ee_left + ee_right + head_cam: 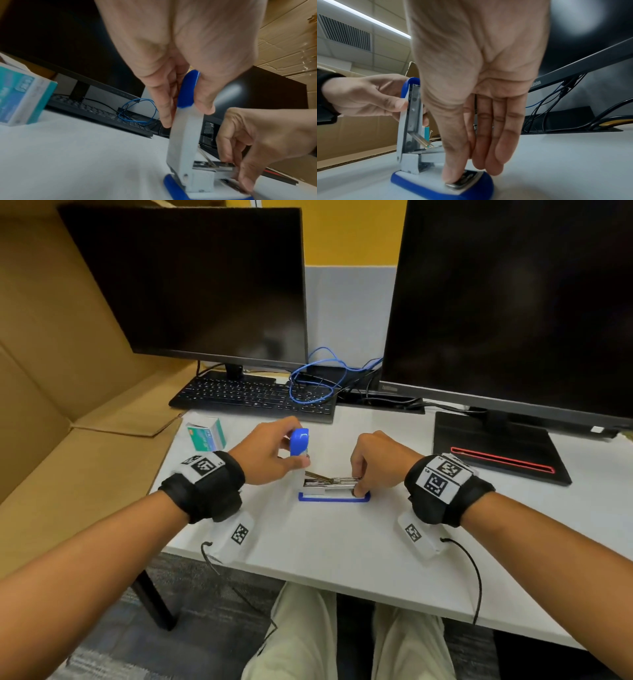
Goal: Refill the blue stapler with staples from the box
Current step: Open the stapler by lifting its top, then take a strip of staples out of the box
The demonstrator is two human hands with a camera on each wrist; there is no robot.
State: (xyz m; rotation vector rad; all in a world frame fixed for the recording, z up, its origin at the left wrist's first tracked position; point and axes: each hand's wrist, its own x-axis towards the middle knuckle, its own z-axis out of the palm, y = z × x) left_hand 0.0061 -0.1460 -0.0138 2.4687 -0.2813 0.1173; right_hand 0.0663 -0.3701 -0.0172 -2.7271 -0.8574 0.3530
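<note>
The blue-and-white stapler (334,497) sits open on the white desk (342,542), its blue base flat. My left hand (274,453) grips the blue-tipped lid (299,441) between thumb and fingers and holds it upright (186,129). The metal magazine (329,482) lies exposed and horizontal, with a thin pusher rod slanting down into it. My right hand (373,463) pinches the magazine's front end (217,165), its thumb down on the metal anvil plate (462,181). Whether staples lie in the channel is hidden. The teal-and-white staple box (205,435) stands to the left, untouched.
A black keyboard (253,397) lies behind the stapler under two dark monitors (191,285) (513,302). Blue cable (318,378) is tangled between them. A black monitor base with a red line (496,453) lies at right. Cardboard (51,405) borders the desk's left edge.
</note>
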